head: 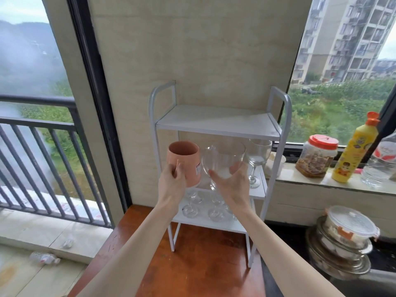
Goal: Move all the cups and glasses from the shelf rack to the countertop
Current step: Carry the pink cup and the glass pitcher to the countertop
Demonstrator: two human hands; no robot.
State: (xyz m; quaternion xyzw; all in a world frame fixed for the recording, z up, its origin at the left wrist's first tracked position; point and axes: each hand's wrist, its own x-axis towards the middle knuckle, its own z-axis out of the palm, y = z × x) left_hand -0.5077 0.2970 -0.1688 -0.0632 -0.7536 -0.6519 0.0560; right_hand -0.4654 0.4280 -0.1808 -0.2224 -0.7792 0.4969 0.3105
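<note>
A white three-tier shelf rack [216,125] stands on the reddish wooden countertop [199,260]. My left hand [172,181] grips the handle of a pink mug [186,159], held in front of the middle shelf's left side. My right hand [231,183] cups the bowl of a clear wine glass [222,159] from below, just beside the mug. Another wine glass [258,161] stands upright at the right of the middle shelf. Several clear glasses [214,211] sit on the bottom shelf, partly hidden by my wrists. The top shelf holds nothing.
On the window sill to the right stand a jar with an orange lid [317,157], a yellow bottle [353,151] and a clear water bottle [379,163]. Stacked bowls and a lidded container [345,236] sit lower right. A balcony railing [42,155] is on the left.
</note>
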